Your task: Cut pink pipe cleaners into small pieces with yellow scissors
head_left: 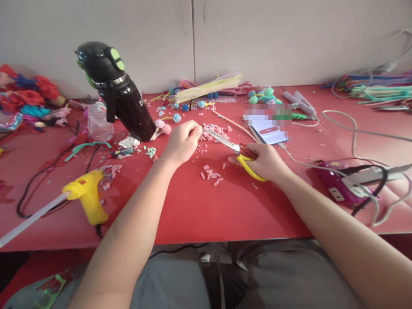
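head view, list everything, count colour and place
scissors: 1, yellow-red, right hand
cut pieces: many, mostly pink, centre
flask: 1, black, left
plastic bottle: 1, clear, left
glue gun: 1, yellow, left
flowers: several, mostly red, left
stems: many, mostly yellow, back
pompoms: several, mixed, back
phone: 1, white, right
tool: 1, lilac, back
socket box: 1, purple, right
cables: several, black-white, sides
table: 1, red, centre
legs: 2, grey trousers, bottom
left hand: 1, bare, by pieces
right hand: 1, bare, on scissors

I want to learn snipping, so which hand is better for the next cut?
Right, I think: the right hand has its grip on the scissors. The left hand has no scissors; its fingertips pinch together near the blade tips.
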A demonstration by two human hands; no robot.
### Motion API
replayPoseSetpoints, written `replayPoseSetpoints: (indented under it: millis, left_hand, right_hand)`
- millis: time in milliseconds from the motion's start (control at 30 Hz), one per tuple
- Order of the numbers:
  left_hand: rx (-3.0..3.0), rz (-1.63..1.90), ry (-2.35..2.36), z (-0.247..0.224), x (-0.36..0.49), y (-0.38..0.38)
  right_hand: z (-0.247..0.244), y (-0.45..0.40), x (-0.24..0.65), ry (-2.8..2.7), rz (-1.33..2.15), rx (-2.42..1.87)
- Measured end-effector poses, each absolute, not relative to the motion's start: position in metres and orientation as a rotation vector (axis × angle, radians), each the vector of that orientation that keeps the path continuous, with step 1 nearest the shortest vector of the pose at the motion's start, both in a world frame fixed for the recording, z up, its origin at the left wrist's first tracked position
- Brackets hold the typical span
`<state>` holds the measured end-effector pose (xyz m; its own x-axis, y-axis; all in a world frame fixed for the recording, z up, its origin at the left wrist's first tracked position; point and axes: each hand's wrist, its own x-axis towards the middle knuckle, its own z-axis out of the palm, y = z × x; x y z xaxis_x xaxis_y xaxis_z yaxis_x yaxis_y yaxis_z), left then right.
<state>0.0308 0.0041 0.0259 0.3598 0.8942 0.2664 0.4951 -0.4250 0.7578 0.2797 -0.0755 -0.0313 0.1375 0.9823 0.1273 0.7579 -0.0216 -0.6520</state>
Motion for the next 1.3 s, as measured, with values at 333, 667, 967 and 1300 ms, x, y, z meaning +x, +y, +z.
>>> replayPoseSetpoints:
  millis: [333, 667, 967, 1300]
  left_hand:
    - [2.102, 0.975, 1.165, 0.0219, 0.0294, 0.0074]
    - [2.111, 0.949, 1.199, 0.0238, 0.0299, 0.0062]
    - [2.077, 0.964, 1.183, 0.026, 0.0312, 0.0044]
    - [2.09, 0.933, 1.201, 0.0252, 0.0308, 0.0047]
  right_hand:
    - [-0.0294, -0.076, 0.2789, -1.665, 0.506, -1.853]
    - [-0.031, -0.0737, 0.2786, -1.653, 0.451, -1.853]
    - [-0.0318, -0.0761, 0.2789, -1.647, 0.497, -1.834]
    - [-0.0294, -0.0744, 0.2786, -1.672, 0.457, -1.817]
